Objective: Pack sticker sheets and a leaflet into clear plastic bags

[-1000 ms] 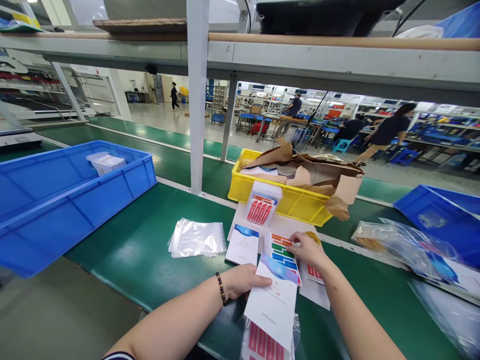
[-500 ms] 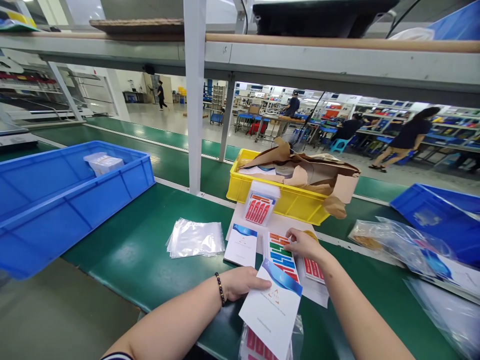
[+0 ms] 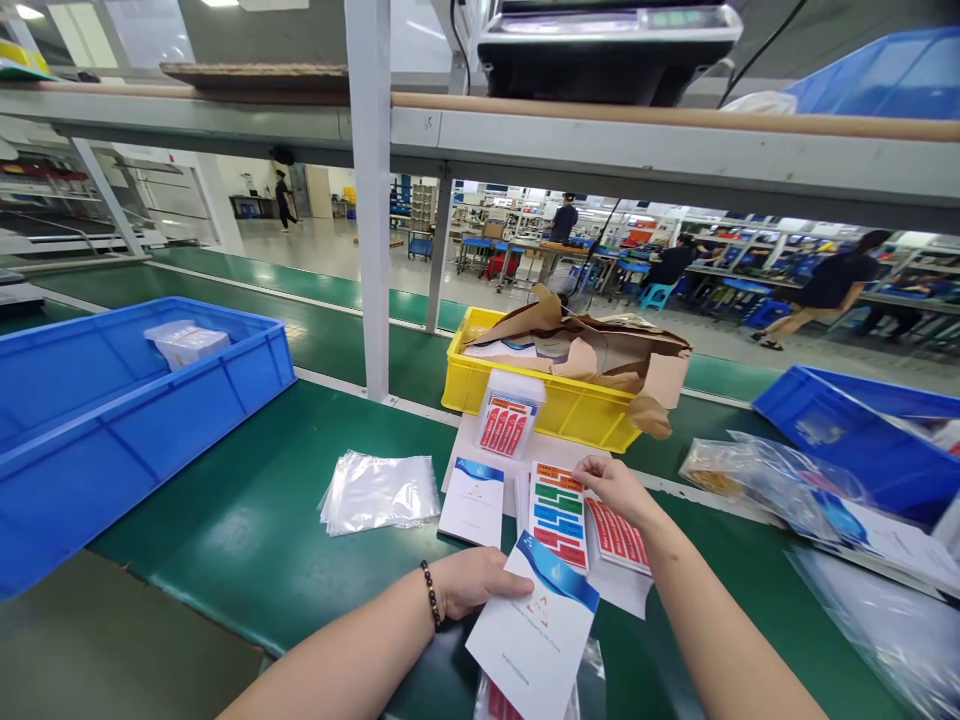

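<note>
Between thumb and fingers, my left hand (image 3: 476, 583) grips a white booklet (image 3: 531, 635) with a blue wave along its top. My right hand (image 3: 616, 490) is closed in a pinch at the upper right corner of a sticker sheet (image 3: 559, 513) with orange, green, blue and red strips. Left of that sheet lies a stack of similar booklets (image 3: 471, 502); red label sheets (image 3: 619, 535) lie to its right. Below the held booklet, a clear bag with red labels (image 3: 495, 702) partly shows. An upright pack with red labels (image 3: 506, 425) stands behind.
Clear plastic bags (image 3: 381, 490) lie in a pile on the green table (image 3: 300, 545). A yellow crate (image 3: 544, 400) with brown paper stands behind. Blue bins (image 3: 150, 430) flank the work area; more bagged material (image 3: 780, 480) lies right. A shelf beam (image 3: 637, 140) crosses overhead.
The sticker sheet's upper right corner now shows raised at my right fingertips. The left hand still holds the booklet, almost in place. The whole view has shifted slightly.
</note>
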A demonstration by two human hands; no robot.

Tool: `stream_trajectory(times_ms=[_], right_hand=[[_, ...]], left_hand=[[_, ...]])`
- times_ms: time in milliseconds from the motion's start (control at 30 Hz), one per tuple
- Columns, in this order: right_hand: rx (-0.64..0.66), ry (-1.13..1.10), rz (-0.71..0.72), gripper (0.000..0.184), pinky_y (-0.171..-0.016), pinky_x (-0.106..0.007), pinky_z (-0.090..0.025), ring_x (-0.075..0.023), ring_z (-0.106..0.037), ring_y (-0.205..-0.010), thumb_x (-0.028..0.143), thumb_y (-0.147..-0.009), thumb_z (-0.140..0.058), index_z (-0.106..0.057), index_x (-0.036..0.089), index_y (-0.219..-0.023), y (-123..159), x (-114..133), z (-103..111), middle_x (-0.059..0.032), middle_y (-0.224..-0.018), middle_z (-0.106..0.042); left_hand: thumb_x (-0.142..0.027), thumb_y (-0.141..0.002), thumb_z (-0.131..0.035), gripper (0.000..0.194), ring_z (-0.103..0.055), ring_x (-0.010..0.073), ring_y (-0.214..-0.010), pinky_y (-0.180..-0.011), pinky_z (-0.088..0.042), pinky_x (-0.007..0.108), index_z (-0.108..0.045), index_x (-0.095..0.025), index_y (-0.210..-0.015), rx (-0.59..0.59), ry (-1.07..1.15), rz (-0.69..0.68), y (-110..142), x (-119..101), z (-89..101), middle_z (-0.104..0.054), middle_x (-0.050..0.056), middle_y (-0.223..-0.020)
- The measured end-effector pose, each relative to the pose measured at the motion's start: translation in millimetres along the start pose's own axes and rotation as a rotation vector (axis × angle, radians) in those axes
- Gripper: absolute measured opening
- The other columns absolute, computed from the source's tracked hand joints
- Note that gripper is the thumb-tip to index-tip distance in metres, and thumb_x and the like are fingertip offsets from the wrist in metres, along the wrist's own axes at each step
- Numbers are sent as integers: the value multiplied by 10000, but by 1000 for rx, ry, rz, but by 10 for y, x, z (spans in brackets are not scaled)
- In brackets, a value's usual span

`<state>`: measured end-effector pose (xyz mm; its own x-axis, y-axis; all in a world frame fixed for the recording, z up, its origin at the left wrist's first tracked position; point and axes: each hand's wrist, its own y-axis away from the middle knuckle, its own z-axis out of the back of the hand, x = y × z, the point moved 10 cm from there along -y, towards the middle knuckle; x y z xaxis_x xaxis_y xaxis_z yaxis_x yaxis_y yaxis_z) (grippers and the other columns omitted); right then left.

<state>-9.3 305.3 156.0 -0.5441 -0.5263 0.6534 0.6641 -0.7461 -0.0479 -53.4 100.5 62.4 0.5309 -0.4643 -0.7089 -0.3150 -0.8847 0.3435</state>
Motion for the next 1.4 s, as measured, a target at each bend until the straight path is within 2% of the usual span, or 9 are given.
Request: stream_trajectory(times_ms=[167,333,467,767,933,1100,1233,1333,1400], right_hand=[[-143,-79,-19,327,-531,-258,-418,-140,-532,-522,468,-683,-510,-545,163,-569,13,-46,122,-10,-511,-569],[-266,-98,-5,328,-602,-279,-437,-199,-591,-688,462,-681,-525,-641,156,-685,9,-77,264,-56,-703,-660],[-324,-94,12,349,-585,-272,-435,-199,-599,-679,454,-721,-476,-659,158,-731,50,-78,344,-52,-714,-671],[-415,-57,97,226,-767,-327,-371,-210,-520,-824,386,-717,-513,-642,212,-651,156,62,294,-44,-756,-597],[-407,-214,64,249,-594,-279,-368,-165,-487,-616,409,-694,-550,-573,190,-576,170,54,463,-18,-597,-547],[-409,-516,-41,367,-403,-210,-273,-79,-352,-410,523,-714,-497,-456,185,-577,384,-142,727,46,-472,-399],[-326,-693,-117,417,-358,-193,-225,-49,-274,-354,545,-713,-492,-369,191,-530,680,-198,479,73,-428,-326],[-149,-775,-251,400,-352,-189,-186,-41,-250,-339,531,-694,-529,-410,181,-544,886,-188,-41,76,-400,-336],[-63,-693,-259,388,-367,-190,-193,-48,-273,-355,520,-694,-536,-426,177,-548,984,-104,-325,71,-405,-363]], left_hand=[[-320,-462,-759,406,-590,137,-635,-729,-426,300,-655,-78,-771,56,-31,33,13,57,-67,-654,77,-746],[-312,-469,-757,385,-592,140,-632,-721,-432,298,-657,-77,-757,63,-46,39,-1,97,-59,-655,82,-745],[-311,-518,-734,373,-602,153,-663,-760,-429,317,-657,-71,-793,42,-26,1,-45,105,-18,-660,101,-763],[-307,-532,-726,355,-604,158,-688,-765,-431,317,-654,-68,-784,101,-31,31,-27,172,-83,-656,112,-789],[-282,-564,-707,344,-614,188,-735,-814,-417,359,-645,-47,-807,97,-1,31,-24,141,-94,-656,147,-824],[-240,-629,-656,342,-620,237,-804,-855,-399,408,-628,-22,-892,60,98,-3,-49,89,-86,-647,184,-895],[-217,-684,-603,325,-607,272,-862,-889,-373,435,-609,4,-922,13,194,-23,-88,50,-40,-631,211,-935],[-313,-738,-547,384,-594,279,-900,-898,-368,433,-594,-1,-958,-34,286,-52,-135,6,8,-620,210,-972],[-406,-764,-496,459,-589,268,-917,-902,-370,421,-575,-27,-1010,-45,345,-93,-159,-43,17,-610,191,-1010]])
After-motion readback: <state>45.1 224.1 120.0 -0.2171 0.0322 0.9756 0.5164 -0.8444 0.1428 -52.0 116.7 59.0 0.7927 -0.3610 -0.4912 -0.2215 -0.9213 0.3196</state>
